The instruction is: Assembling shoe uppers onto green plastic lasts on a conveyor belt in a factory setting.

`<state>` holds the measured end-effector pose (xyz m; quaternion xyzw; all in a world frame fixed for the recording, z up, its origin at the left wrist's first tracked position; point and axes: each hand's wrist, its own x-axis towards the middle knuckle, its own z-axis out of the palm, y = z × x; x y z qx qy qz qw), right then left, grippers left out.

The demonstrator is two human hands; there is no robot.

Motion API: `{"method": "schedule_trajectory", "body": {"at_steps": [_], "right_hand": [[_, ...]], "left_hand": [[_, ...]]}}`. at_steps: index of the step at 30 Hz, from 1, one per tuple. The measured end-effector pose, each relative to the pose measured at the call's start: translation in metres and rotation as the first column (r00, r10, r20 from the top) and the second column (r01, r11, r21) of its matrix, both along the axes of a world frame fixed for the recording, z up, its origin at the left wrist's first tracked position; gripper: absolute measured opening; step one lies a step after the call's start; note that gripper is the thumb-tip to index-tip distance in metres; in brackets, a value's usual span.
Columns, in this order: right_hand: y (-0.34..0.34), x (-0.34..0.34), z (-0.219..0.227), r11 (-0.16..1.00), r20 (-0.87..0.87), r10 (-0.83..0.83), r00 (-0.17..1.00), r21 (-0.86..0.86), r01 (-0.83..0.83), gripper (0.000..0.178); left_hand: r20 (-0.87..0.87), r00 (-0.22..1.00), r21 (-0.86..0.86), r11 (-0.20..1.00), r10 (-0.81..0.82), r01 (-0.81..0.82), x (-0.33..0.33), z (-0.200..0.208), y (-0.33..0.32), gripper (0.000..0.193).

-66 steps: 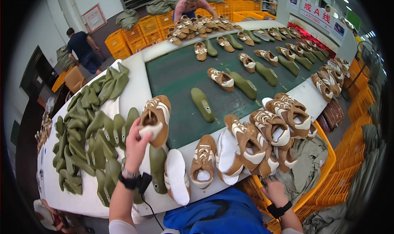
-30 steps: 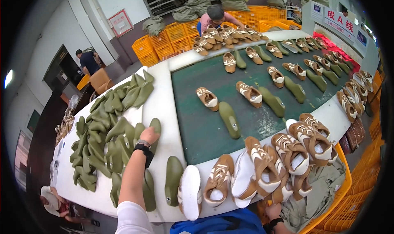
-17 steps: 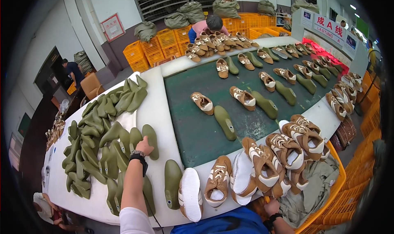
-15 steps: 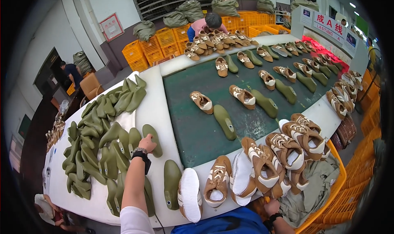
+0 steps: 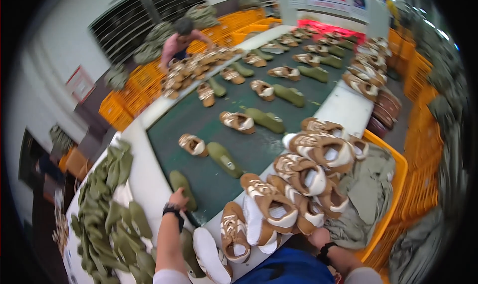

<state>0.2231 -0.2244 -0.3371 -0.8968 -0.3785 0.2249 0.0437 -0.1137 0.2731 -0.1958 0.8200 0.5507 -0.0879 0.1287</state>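
Note:
My left hand [image 5: 178, 199] is closed around the near end of an olive-green shoe last [image 5: 180, 184], over the near left corner of the green work surface [image 5: 219, 204]. Beside that hand lies a heap of similar lasts [image 5: 102, 209] on the white tabletop. My right hand [image 5: 319, 237] is curled low at the table's front edge, against the underside of a pile of brown-and-white sneakers [image 5: 284, 199]; what its fingers hold, if anything, is hidden. Between my arms, a single sneaker [image 5: 234, 231] stands next to one turned sole up [image 5: 206, 251].
Pairs of sneaker and last stand in rows across the green surface. An orange crate [image 5: 398, 184] with grey-green cloth [image 5: 366, 194] stands at my right. A person in pink [image 5: 181, 40] leans over sneakers on the far edge. Orange crates [image 5: 132, 92] are stacked behind.
My left hand has carried the last from the white tabletop rightward over the green surface. My right hand has come up against the sneaker pile. The whole view has turned to the right.

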Motion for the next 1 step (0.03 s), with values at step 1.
{"method": "schedule_trajectory", "body": {"at_steps": [1], "right_hand": [[0.0037,0.0003,0.0061,0.999,-0.001,-0.009,1.000,0.041,0.009,0.031]], "left_hand": [[-0.008,0.999,0.009,0.999,-0.047,0.047,0.0201,0.0069,0.0089,0.063]]}}
